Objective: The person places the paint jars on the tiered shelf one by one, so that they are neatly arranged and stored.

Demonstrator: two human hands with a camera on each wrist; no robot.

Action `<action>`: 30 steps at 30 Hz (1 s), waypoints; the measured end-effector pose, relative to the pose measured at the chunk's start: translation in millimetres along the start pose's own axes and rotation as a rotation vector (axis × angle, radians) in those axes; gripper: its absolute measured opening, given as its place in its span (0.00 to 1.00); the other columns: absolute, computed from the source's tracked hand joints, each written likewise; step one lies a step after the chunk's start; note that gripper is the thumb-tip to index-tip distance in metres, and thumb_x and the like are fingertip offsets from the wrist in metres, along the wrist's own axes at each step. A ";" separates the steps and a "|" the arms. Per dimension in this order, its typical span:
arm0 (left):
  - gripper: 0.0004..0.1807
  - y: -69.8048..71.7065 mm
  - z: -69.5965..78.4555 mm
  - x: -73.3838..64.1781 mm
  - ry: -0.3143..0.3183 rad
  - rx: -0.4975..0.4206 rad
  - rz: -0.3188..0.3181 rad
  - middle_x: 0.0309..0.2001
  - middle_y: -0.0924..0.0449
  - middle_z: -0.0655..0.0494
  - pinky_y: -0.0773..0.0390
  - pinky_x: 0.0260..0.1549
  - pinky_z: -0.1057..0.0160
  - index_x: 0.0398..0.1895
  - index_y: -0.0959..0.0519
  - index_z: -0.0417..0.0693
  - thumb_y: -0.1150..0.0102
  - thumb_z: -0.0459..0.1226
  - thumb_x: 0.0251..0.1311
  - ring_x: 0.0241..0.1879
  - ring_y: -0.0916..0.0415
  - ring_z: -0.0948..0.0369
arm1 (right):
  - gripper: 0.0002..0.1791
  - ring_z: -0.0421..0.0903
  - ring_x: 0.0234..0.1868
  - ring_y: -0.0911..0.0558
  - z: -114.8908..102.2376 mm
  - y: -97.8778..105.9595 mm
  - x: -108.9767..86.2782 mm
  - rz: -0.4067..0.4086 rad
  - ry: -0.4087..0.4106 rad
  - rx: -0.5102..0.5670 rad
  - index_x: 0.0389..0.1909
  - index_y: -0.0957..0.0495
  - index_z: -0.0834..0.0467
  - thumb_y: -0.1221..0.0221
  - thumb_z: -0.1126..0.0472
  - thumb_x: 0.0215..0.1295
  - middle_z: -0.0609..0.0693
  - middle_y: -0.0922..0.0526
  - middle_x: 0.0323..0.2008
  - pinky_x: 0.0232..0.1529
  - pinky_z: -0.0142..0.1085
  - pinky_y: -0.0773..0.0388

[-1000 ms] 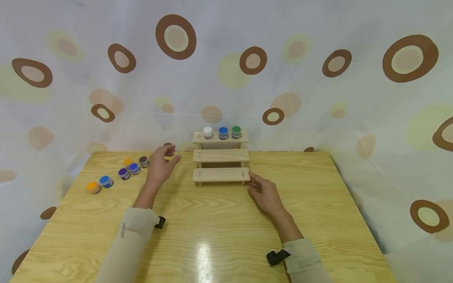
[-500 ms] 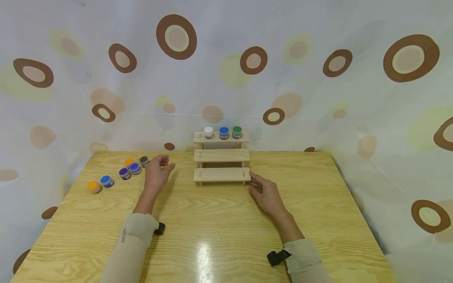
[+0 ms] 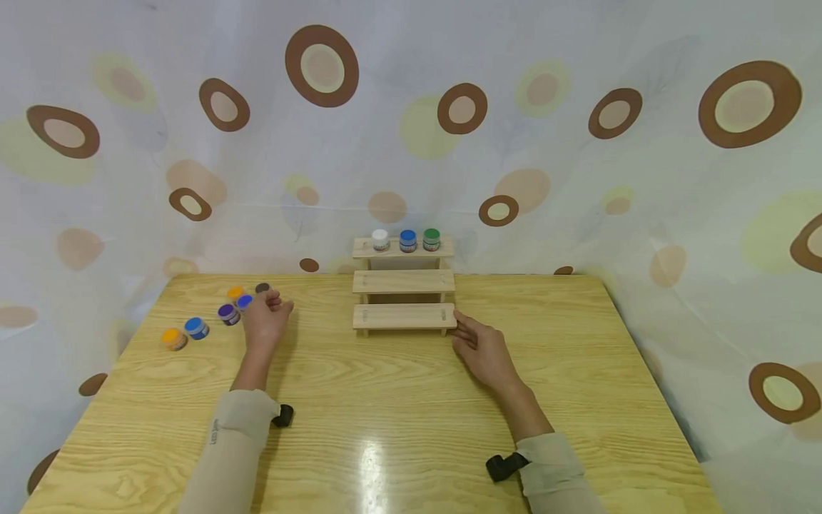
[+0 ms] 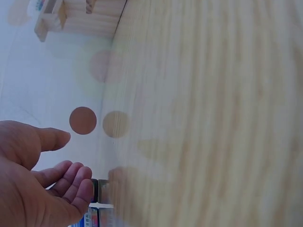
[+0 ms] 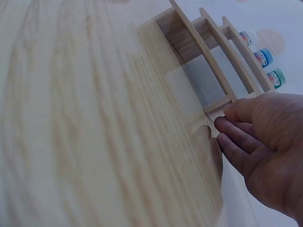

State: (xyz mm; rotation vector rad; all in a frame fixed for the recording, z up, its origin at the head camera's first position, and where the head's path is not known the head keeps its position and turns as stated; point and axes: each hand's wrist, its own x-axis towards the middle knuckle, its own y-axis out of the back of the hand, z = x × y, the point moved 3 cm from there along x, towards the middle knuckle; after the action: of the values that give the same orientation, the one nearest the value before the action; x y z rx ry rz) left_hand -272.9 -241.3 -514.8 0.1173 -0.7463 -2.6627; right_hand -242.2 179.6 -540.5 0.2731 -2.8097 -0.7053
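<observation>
My left hand (image 3: 265,321) hovers over the right end of a group of small paint jars, its fingers loosely curved and holding nothing. In the left wrist view its thumb stands apart from the fingers (image 4: 78,184), which partly cover jars behind them. A blue-lidded paint jar (image 3: 245,302) is half hidden by this hand. Just beyond the fingertips stands a dark-lidded jar (image 3: 262,288). My right hand (image 3: 486,355) holds the right end of the lowest board of a three-tier wooden shelf (image 3: 403,316), thumb and fingertips at its corner.
White (image 3: 380,240), blue (image 3: 407,240) and green (image 3: 432,239) lidded jars stand on the top tier. More jars lie leftward: orange (image 3: 235,293), purple (image 3: 228,314), light blue (image 3: 196,328) and orange-yellow (image 3: 173,338). A patterned curtain (image 3: 552,164) hangs behind the table (image 3: 334,428).
My left hand has moved left and nearer, from beside the shelf to the jars, now covering part of the blue-lidded one. The right hand keeps its place at the shelf.
</observation>
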 end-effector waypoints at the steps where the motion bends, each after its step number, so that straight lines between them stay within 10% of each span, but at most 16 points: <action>1: 0.26 1.3 -1.7 0.5 0.010 0.003 0.006 0.61 0.23 0.31 0.20 0.63 0.45 0.69 0.28 0.27 0.39 0.35 0.75 0.62 0.23 0.38 | 0.32 0.57 0.63 0.16 0.1 0.2 0.1 -0.002 -0.003 -0.001 0.77 0.35 0.66 0.39 0.72 0.75 0.65 0.20 0.65 0.61 0.40 0.18; 16: 0.32 20.6 -9.0 8.7 0.132 0.079 0.027 0.66 0.27 0.31 0.25 0.66 0.41 0.74 0.33 0.26 0.40 0.36 0.73 0.66 0.28 0.37 | 0.32 0.59 0.63 0.16 0.6 0.8 0.4 0.000 0.004 0.016 0.77 0.34 0.67 0.39 0.73 0.74 0.66 0.20 0.65 0.62 0.44 0.18; 30: 0.32 25.5 -15.2 29.4 0.078 0.129 0.028 0.66 0.28 0.25 0.26 0.67 0.38 0.75 0.37 0.24 0.47 0.33 0.72 0.68 0.31 0.33 | 0.32 0.56 0.62 0.16 1.5 1.3 -1.1 0.001 0.002 0.009 0.77 0.34 0.66 0.39 0.71 0.75 0.64 0.19 0.64 0.61 0.41 0.18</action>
State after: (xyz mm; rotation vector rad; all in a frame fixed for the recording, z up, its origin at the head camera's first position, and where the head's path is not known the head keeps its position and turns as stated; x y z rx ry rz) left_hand -289.0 -279.8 -514.1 0.2415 -0.8868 -2.5664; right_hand -241.7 181.6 -541.4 0.2736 -2.8116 -0.6927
